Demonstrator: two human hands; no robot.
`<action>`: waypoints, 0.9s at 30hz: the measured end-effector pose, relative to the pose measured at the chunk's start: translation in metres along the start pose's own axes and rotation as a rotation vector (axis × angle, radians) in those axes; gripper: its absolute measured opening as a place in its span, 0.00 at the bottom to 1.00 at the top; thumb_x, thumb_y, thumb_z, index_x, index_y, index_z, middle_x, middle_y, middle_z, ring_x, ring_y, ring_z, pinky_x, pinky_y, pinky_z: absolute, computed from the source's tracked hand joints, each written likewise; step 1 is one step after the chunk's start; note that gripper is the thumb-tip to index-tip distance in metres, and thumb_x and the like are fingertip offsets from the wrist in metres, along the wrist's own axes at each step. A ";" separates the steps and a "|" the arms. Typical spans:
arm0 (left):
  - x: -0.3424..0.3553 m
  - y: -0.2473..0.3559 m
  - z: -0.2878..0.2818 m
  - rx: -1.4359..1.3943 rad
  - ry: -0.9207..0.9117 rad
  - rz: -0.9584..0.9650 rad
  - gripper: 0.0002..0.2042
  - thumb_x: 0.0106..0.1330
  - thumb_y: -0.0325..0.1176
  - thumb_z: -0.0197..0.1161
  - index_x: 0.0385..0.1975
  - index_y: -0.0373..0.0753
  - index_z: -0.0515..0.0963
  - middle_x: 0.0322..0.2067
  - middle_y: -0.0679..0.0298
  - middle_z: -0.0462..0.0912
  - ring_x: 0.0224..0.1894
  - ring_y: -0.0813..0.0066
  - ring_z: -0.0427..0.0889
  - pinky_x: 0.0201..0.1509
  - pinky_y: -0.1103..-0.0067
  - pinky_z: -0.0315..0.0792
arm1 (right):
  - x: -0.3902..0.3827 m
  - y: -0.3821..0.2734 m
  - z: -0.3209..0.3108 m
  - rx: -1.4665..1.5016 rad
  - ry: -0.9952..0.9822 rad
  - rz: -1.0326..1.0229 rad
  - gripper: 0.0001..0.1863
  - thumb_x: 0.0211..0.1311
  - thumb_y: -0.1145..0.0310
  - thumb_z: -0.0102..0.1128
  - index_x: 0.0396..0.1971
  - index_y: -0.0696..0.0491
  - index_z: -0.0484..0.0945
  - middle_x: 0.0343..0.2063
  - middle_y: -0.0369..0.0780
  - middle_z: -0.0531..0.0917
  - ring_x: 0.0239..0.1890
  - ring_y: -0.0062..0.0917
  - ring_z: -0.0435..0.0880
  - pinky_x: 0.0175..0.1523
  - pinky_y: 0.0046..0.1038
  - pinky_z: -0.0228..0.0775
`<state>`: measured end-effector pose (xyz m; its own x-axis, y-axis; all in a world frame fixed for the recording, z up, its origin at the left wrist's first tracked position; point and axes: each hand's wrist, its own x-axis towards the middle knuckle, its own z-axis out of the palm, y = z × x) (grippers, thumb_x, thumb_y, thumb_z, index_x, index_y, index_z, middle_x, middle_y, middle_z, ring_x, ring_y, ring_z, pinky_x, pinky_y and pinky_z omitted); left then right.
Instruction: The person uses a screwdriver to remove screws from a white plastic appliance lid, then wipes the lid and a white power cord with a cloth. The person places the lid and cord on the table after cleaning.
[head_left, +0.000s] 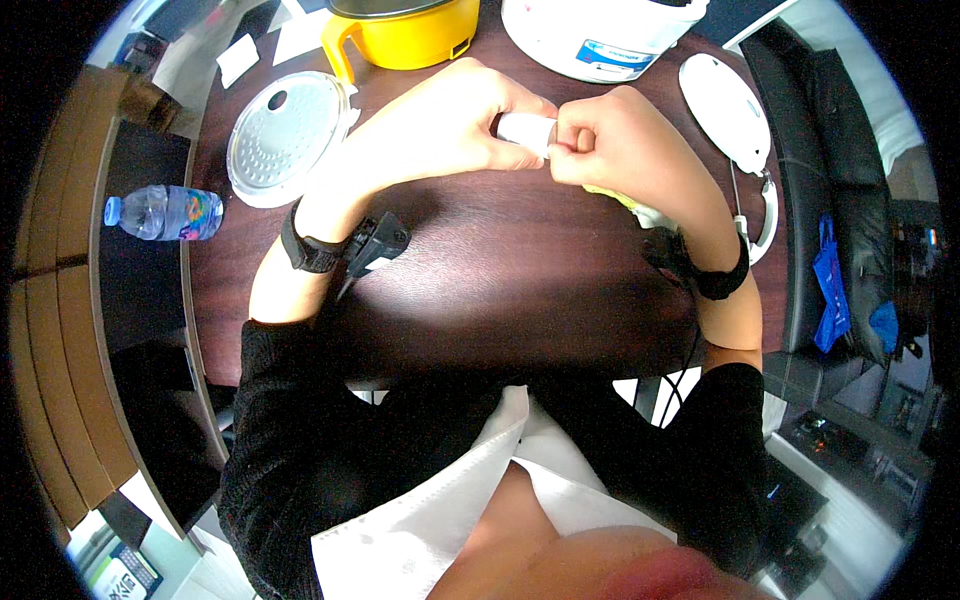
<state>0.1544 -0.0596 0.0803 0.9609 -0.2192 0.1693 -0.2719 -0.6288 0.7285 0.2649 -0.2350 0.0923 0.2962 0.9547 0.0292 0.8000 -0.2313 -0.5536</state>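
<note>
Over the far middle of the table, my left hand (460, 125) is closed around a small white cylindrical piece (528, 132), thumb below and fingers above. My right hand (618, 140) is curled into a fist against the right end of that piece; what its fingers grip is hidden. A yellow and white cloth-like thing (630, 203) shows just under my right hand, partly covered by the forearm. Whether the fist holds part of it, I cannot tell.
Beyond my hands stand a yellow pot with a handle (415, 35) and a round white appliance body (595, 40). A translucent perforated disc (285, 135) and a water bottle (165, 212) are at left. A white oval lid (725, 110) lies at right on the brown table (490, 270).
</note>
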 end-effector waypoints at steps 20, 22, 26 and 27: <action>0.003 0.002 0.005 -0.098 0.114 -0.063 0.23 0.54 0.37 0.67 0.49 0.38 0.72 0.43 0.64 0.78 0.40 0.78 0.76 0.42 0.80 0.73 | -0.001 0.020 0.002 0.424 0.037 0.130 0.21 0.63 0.55 0.52 0.22 0.59 0.77 0.09 0.34 0.73 0.12 0.14 0.71 0.20 0.18 0.61; 0.005 0.002 0.005 -0.140 0.152 -0.071 0.23 0.54 0.37 0.67 0.49 0.38 0.72 0.43 0.65 0.78 0.39 0.80 0.76 0.42 0.81 0.72 | -0.001 0.023 0.003 0.520 0.067 0.157 0.21 0.64 0.55 0.51 0.21 0.58 0.77 0.09 0.33 0.72 0.12 0.14 0.72 0.20 0.17 0.61; 0.006 -0.001 0.006 -0.190 0.130 -0.098 0.22 0.55 0.36 0.66 0.50 0.38 0.72 0.40 0.68 0.77 0.37 0.83 0.74 0.42 0.83 0.71 | -0.002 0.025 0.001 0.610 0.065 0.206 0.22 0.65 0.54 0.50 0.21 0.58 0.75 0.09 0.32 0.71 0.12 0.13 0.72 0.19 0.17 0.61; 0.006 -0.001 0.006 -0.214 0.131 -0.102 0.21 0.56 0.36 0.65 0.50 0.38 0.72 0.39 0.69 0.77 0.36 0.84 0.73 0.42 0.84 0.70 | -0.003 0.025 0.000 0.621 0.073 0.190 0.22 0.64 0.54 0.50 0.21 0.58 0.75 0.10 0.32 0.71 0.13 0.13 0.72 0.19 0.16 0.61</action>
<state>0.1602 -0.0651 0.0766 0.9852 -0.0560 0.1620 -0.1692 -0.4676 0.8676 0.2846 -0.2434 0.0783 0.4549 0.8876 -0.0722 0.2865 -0.2227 -0.9318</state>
